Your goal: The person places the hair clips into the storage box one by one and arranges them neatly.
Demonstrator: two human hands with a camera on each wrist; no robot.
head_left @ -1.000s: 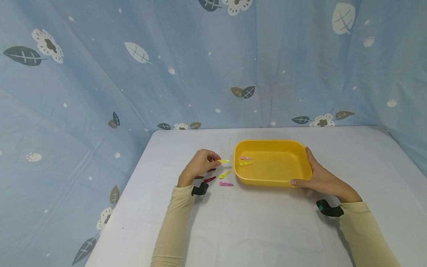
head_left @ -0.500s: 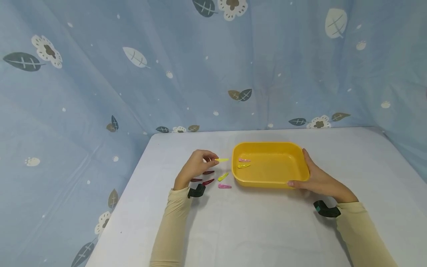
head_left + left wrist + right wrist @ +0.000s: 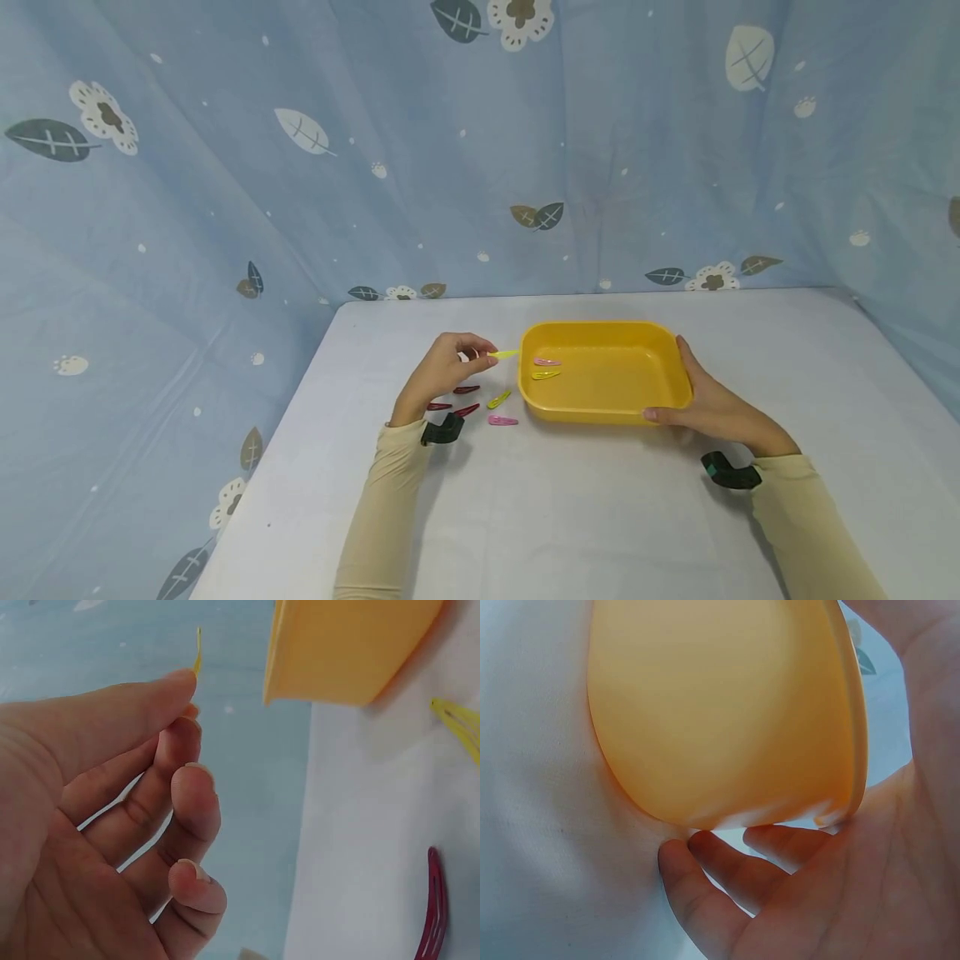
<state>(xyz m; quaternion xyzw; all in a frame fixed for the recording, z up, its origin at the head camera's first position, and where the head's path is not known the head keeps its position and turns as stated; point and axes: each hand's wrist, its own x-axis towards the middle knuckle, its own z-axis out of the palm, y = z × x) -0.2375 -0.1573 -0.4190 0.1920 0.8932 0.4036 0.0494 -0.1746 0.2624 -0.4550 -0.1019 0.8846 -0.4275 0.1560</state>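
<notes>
Near the table's (image 3: 600,517) back edge, about midway between its back corners, sits a yellow tray (image 3: 615,375). The left hand (image 3: 441,372) pinches a yellow hair clip (image 3: 504,354) between thumb and fingertips, its other fingers loosely bent; the clip points at the tray's left rim, and the left wrist view shows a gap between them. The right hand (image 3: 716,408) spreads around the tray's right end and grips it, thumb at the front right corner, fingers along the outer wall. Inside, near the tray's left edge, lie a pink clip (image 3: 547,362) and a second yellow clip (image 3: 546,375). On the table, off the tray's front left corner, are a third yellow clip (image 3: 498,400), another pink clip (image 3: 502,421) and three dark red clips (image 3: 467,389), the last grouped by the left wrist.
</notes>
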